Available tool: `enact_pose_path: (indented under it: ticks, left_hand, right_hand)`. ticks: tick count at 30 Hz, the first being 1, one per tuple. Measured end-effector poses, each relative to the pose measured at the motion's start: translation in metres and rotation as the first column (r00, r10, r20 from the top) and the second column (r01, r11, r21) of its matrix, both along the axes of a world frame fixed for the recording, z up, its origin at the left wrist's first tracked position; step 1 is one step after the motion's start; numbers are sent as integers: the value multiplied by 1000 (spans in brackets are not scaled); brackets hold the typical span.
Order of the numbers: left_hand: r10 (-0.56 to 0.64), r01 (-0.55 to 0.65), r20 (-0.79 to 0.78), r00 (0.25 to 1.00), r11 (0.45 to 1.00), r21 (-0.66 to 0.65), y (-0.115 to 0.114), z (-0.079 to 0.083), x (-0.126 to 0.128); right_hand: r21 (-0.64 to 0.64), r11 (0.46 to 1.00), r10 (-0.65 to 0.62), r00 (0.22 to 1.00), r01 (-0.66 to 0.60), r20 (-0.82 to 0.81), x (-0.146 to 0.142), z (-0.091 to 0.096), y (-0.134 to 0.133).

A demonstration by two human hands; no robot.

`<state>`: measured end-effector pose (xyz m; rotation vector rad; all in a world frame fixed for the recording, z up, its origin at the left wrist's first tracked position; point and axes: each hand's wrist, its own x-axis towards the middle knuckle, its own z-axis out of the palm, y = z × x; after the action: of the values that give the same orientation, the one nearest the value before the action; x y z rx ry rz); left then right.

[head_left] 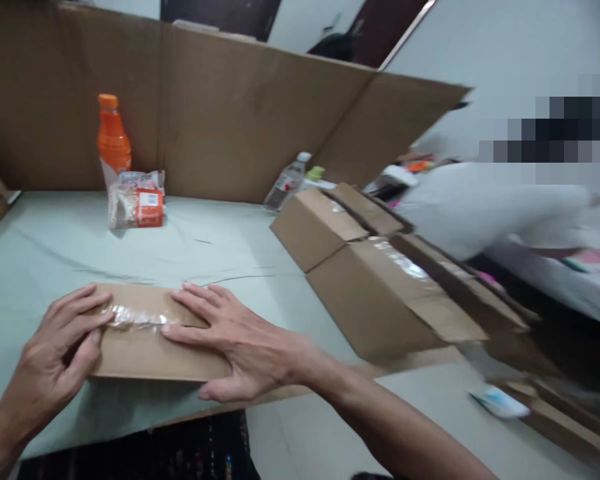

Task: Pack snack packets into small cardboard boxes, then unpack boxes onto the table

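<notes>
A flat cardboard box lies on the pale green table right in front of me, its seam closed with clear tape. My left hand rests on the box's left end, fingers stretched out along the tape. My right hand lies flat on the box's right half, fingers spread and pressing down over the seam. Neither hand holds anything.
An orange bottle and a small food packet stand at the back left against a cardboard screen. A clear bottle and a larger open cardboard box sit to the right. A person in a grey sleeve is at the right.
</notes>
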<state>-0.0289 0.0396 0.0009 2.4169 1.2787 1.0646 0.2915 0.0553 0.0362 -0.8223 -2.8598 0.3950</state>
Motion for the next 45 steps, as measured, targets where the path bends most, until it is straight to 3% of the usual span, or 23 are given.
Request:
enact_pose_path:
  ticks: [6, 9, 11, 14, 17, 20, 22, 25, 28, 30, 31, 32, 35, 37, 39, 41, 43, 45]
  left_hand:
    - [18, -17, 18, 1000, 999, -48, 3, -9, 5]
    - [60, -61, -4, 998, 995, -77, 0, -5, 19]
    - [88, -89, -16, 996, 992, -87, 1, -8, 25]
    - [111, -115, -34, 993, 987, -117, 10, -30, 29]
    - [139, -145, -65, 988, 984, -103, 26, -70, 32]
    - [133, -134, -138, 982, 991, 5, 40, -106, 36]
    - [100, -86, -191, 976, 993, 83, 45, -120, 36]
    - [64, -32, -217, 974, 989, 147, 47, -127, 34]
    - [59, -32, -221, 974, 991, 127, 44, -126, 36]
    - [31, -23, -253, 967, 999, 36, 38, -123, 41]
    - [12, -20, -274, 962, 999, -26, 33, -120, 44]
    - [-11, -16, -297, 955, 996, -89, 26, -116, 47]
    - [-62, -12, -339, 939, 977, -212, 5, -100, 54]
    - [-140, 41, -337, 931, 958, -285, -5, -85, 51]
    - [-243, 135, -298, 923, 931, -340, -9, -67, 36]
    - [-272, 180, -240, 932, 921, -345, -6, -48, 7]
    - [-134, 80, -177, 975, 956, -281, 8, -27, -36]
    - [166, -177, -82, 983, 971, -161, 35, -7, -89]
  right_hand:
    - [6, 1000, -19, 1000, 19, 23, -2, 6, -1]
    - [17, 994, -109, 994, 109, 20, 23, 1, -8]
    - [44, 968, -248, 968, 247, 33, 55, -5, -9]
    - [126, 848, -524, 850, 515, 52, 113, -15, 5]
    - [231, 630, -770, 634, 741, 67, 164, -26, 38]
    - [323, 448, -887, 461, 834, 42, 193, -36, 82]
    - [354, 395, -907, 420, 848, 4, 199, -42, 108]
    - [384, 341, -920, 389, 858, -52, 197, -48, 130]
    - [422, 254, -930, 340, 870, -140, 185, -56, 126]
    - [469, 222, -898, 367, 855, -244, 167, -69, 114]
    - [491, 249, -861, 423, 835, -282, 155, -78, 108]
    - [503, 311, -813, 500, 806, -297, 141, -90, 102]
    - [424, 608, -656, 725, 672, -208, 87, -134, 92]
    - [306, 752, -577, 808, 584, -122, 42, -162, 91]
    - [229, 832, -500, 862, 505, -82, -4, -183, 90]
    - [215, 894, -382, 919, 394, -98, -43, -196, 85]
    - [226, 938, -235, 961, 263, -143, -70, -201, 77]
    - [239, 956, -128, 974, 171, -188, -82, -203, 69]
